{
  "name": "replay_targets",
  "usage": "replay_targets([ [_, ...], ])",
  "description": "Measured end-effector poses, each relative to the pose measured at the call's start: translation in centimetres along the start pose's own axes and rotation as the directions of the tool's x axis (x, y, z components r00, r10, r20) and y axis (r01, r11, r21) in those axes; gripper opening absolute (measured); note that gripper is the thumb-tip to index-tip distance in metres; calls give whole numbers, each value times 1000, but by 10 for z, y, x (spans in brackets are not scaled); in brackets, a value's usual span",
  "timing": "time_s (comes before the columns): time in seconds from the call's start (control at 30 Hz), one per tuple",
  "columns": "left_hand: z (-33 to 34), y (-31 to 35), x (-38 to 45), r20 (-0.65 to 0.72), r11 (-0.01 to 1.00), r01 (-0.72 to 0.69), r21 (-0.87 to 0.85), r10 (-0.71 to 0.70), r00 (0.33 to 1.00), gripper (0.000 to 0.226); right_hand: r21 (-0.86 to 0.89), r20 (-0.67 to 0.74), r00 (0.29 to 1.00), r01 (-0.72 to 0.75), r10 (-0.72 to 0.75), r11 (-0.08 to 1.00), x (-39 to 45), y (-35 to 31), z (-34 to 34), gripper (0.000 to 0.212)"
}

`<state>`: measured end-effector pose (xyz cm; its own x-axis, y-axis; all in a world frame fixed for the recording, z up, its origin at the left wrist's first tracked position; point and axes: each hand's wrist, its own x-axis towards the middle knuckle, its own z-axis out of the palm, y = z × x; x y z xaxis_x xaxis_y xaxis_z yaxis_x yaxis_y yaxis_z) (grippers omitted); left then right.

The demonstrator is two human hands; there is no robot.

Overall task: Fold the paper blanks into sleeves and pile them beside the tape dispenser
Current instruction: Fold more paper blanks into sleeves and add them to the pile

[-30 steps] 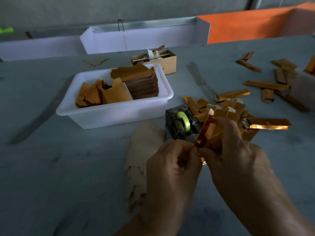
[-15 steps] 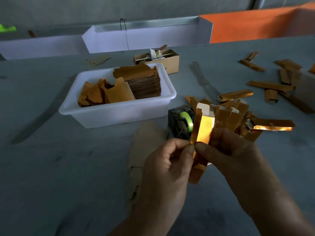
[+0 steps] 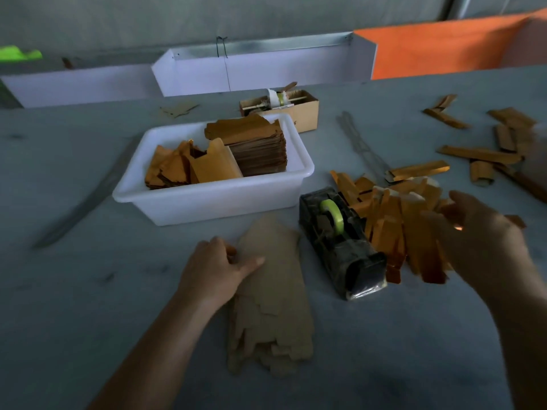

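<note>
Left hand (image 3: 220,269) resting on the upper left edge of the flat paper blanks (image 3: 270,303), thumb extended across the top sheet, fingertips curled at the stack's edge; possibly lifting a sheet, though blur leaves this uncertain. Blanks fanned in a loose stack on the grey table (image 3: 88,291), just left of the tape dispenser (image 3: 340,241). Right hand (image 3: 479,235) above the pile of folded sleeves (image 3: 396,220), fingers spread and relaxed, holding nothing; outline smeared by motion. Sleeves heaped directly against the right side of the dispenser, gold faces catching light. Dispenser black, with a green tape roll seated in its cradle. White plastic bin (image 3: 213,199) behind the blanks, holding a tall stack of blanks and loose orange pieces. Small cardboard box (image 3: 302,110) behind the bin. More scattered sleeves (image 3: 479,153) at far right, well apart from the pile.
</note>
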<state>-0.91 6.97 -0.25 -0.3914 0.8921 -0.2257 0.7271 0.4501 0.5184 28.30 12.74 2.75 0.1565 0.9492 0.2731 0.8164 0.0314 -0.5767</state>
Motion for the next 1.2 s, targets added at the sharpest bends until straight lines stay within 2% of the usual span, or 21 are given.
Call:
replay_targets([
  [0.07,3,-2,7,-2,995,10,-102,-10,1000,42,7,-58,997,42,-42,999,-7,-1,3,25],
  [0.17,3,-2,10,-2,952,55,-300,-58,998,31,52,-50,997,61,-59,997,-21,-3,6,27],
  [0.3,2,-5,10,-47,909,44,-414,-70,996,22,145,-88,991,112,-100,983,-36,-12,5,27],
  [0.47,-4,-4,3,-105,871,-32,-490,-23,994,22,242,-102,989,129,-108,962,-48,-26,0,28],
  [0.57,-10,2,-7,-270,860,-160,-484,27,962,11,266,-91,987,155,-136,951,-56,-34,-2,22],
  [0.63,-17,9,-17,-315,792,-231,-566,51,948,13,306,-68,989,143,-128,941,-63,-38,-1,16],
  [0.7,-22,17,-28,-229,668,-220,-711,76,970,11,397,5,995,85,-95,914,-72,-43,2,16],
  [0.77,-22,24,-42,-134,583,-190,-790,139,981,21,539,163,985,-43,-54,841,-80,-52,6,18],
  [0.87,-14,32,-58,-72,549,-170,-818,197,978,35,726,451,890,-322,-67,607,-87,-67,10,37],
  [0.93,-7,35,-65,-57,519,-154,-841,197,979,40,736,555,830,-457,-58,499,-89,-71,14,34],
  [1.0,-5,37,-69,-55,527,-151,-836,194,979,41,728,579,815,-502,-26,467,-91,-70,16,20],
  [1.07,-4,38,-71,-50,548,-146,-823,186,981,38,741,556,831,-489,-13,461,-91,-69,17,8],
  [1.2,-1,42,-72,53,600,-89,-795,215,975,36,761,532,846,-458,-38,460,-92,-68,17,16],
])
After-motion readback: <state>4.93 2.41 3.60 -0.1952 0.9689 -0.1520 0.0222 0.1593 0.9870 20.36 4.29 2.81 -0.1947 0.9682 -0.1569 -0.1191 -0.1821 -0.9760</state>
